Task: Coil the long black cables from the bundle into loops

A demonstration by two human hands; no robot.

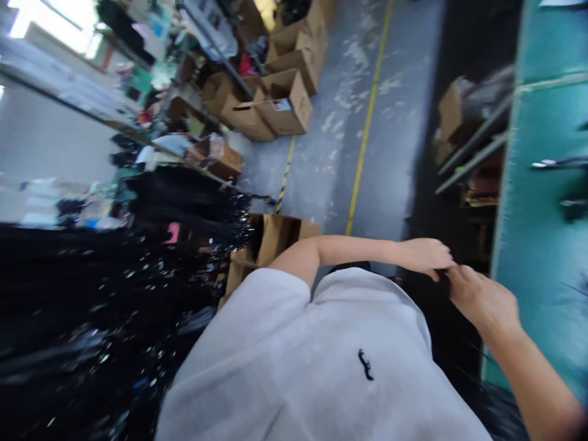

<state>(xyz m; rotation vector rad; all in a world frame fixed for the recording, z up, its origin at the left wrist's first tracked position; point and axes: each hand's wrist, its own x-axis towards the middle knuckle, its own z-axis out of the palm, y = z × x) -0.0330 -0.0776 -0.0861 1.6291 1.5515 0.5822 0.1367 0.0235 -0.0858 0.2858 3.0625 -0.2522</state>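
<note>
My left hand (425,256) reaches across in front of my white shirt (316,355), palm downward. Its fingertips meet those of my right hand (484,301) beside the edge of a green tabletop (542,263). The fingers of both hands are bent and pinched together. Whatever may lie between them is hidden or too small to make out. Below the meeting fingers the background is dark.
Long black strands in shiny wrapping (92,331) fill the left side. Open cardboard boxes (287,104) stand along the grey floor (340,122), which has yellow lines. A person (165,147) works at the far left. Dark tools (565,164) lie on the green tabletop.
</note>
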